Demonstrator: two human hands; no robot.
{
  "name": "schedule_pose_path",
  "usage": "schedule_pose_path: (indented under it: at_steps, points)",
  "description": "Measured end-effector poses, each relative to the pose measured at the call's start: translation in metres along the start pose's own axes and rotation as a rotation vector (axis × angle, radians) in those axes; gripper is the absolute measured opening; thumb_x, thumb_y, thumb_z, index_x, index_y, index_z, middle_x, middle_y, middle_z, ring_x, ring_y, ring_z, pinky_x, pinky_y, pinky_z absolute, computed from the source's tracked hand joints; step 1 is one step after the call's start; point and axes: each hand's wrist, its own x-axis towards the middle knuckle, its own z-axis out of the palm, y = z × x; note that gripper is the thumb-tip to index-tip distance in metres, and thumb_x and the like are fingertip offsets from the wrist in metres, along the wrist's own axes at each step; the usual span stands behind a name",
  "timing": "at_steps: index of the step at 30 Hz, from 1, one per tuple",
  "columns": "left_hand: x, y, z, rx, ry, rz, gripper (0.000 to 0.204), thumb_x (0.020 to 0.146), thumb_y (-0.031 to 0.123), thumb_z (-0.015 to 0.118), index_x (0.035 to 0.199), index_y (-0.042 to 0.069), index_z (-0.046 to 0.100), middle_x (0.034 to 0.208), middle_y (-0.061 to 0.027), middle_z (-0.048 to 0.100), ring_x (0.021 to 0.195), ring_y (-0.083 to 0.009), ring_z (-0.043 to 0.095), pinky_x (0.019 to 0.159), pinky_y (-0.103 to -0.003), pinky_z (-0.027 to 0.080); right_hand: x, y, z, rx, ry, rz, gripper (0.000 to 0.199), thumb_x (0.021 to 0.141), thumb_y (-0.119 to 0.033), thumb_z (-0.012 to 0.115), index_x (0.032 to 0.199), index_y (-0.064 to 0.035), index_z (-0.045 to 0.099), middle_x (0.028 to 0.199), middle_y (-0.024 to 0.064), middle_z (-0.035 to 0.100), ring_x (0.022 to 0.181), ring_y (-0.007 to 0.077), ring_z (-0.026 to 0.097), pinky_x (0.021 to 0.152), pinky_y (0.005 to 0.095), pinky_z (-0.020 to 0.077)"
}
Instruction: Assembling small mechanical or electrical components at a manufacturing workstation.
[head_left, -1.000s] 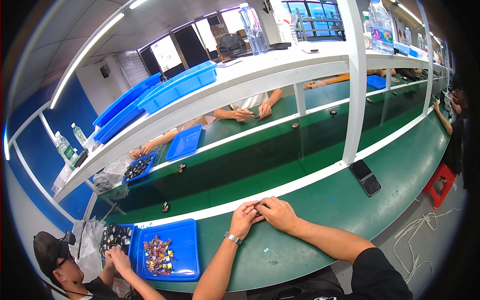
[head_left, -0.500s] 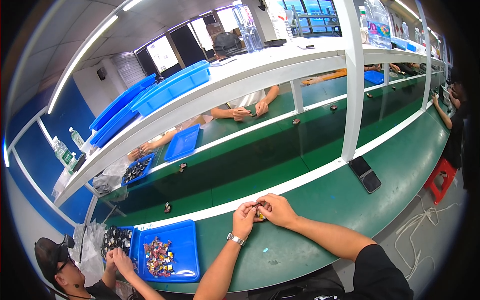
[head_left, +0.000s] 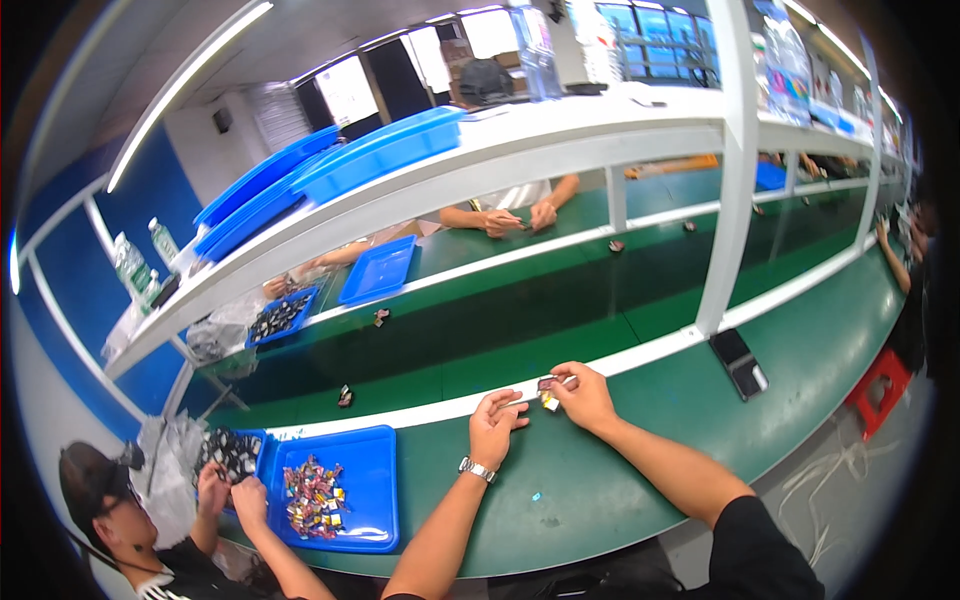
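Observation:
My right hand [head_left: 586,396] pinches a small part [head_left: 548,392] with dark reddish, yellow and white pieces, over the near white rail of the green workbench [head_left: 620,470]. Just left of it, my left hand [head_left: 496,424], with a metal watch on the wrist, holds nothing; its fingers are apart and slightly curled. To the left on the bench stands a blue tray [head_left: 384,515] with a heap of small pink, yellow and white parts [head_left: 315,497] in it. The held part is too small to name exactly.
A co-worker [head_left: 110,510] sits at the left, hands by a tray of black parts [head_left: 232,452]. A black phone [head_left: 738,362] lies at the right. Beyond the rail, a dark green belt [head_left: 500,335] carries scattered parts. A white shelf post [head_left: 732,190] rises behind.
My hands were together around the small part; now they are apart. The left has let go, while the right has lifted the part away toward the rail. The view has shifted slightly.

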Motion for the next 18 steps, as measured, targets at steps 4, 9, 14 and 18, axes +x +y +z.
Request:
schedule_pose_path:
  at_steps: [4, 9, 14, 18]
  points:
    - [0.004, -0.004, 0.001, -0.041, -0.019, -0.032, 0.028, 0.093, 0.000, 0.055, 0.121, -0.004, 0.053, 0.124, -0.0192, 0.060, 0.107, -0.0264, 0.066, 0.085, -0.035, 0.059, 0.053, 0.021, 0.000, -0.105, 0.069, 0.054, 0.024, 0.081, -0.012, 0.074, 0.100, 0.0013, 0.067, 0.083, 0.0108, 0.070, 0.073, 0.0185, 0.069, 0.067, 0.0312, 0.0546]
    - [0.007, -0.008, -0.001, -0.156, -0.086, -0.030, 0.028, 0.094, 0.003, 0.056, 0.121, -0.003, 0.054, 0.124, -0.0172, 0.061, 0.108, -0.0252, 0.064, 0.089, -0.037, 0.057, 0.102, 0.059, 0.009, -0.399, 0.114, 0.012, 0.024, 0.082, -0.013, 0.067, 0.102, -0.0007, 0.068, 0.087, 0.0142, 0.070, 0.085, 0.0309, 0.069, 0.079, 0.0407, 0.0535]
    - [-0.003, -0.007, -0.012, -0.163, -0.097, -0.050, 0.029, 0.095, 0.005, 0.056, 0.123, -0.002, 0.054, 0.125, -0.0153, 0.061, 0.109, -0.0228, 0.063, 0.090, -0.034, 0.056, 0.043, 0.021, 0.007, -0.413, 0.102, -0.342, 0.033, 0.081, -0.007, 0.067, 0.113, -0.0026, 0.063, 0.092, 0.0121, 0.066, 0.078, 0.0267, 0.063, 0.072, 0.0380, 0.0516]
    - [0.001, -0.005, -0.004, -0.120, -0.144, -0.059, 0.029, 0.096, 0.008, 0.056, 0.123, -0.002, 0.054, 0.125, -0.0168, 0.061, 0.110, -0.0229, 0.063, 0.091, -0.034, 0.055, -0.016, 0.013, -0.007, -0.133, -0.137, -0.113, 0.025, 0.083, -0.005, 0.067, 0.107, -0.0005, 0.065, 0.076, 0.0026, 0.062, 0.063, 0.0082, 0.054, 0.061, 0.0240, 0.0454]
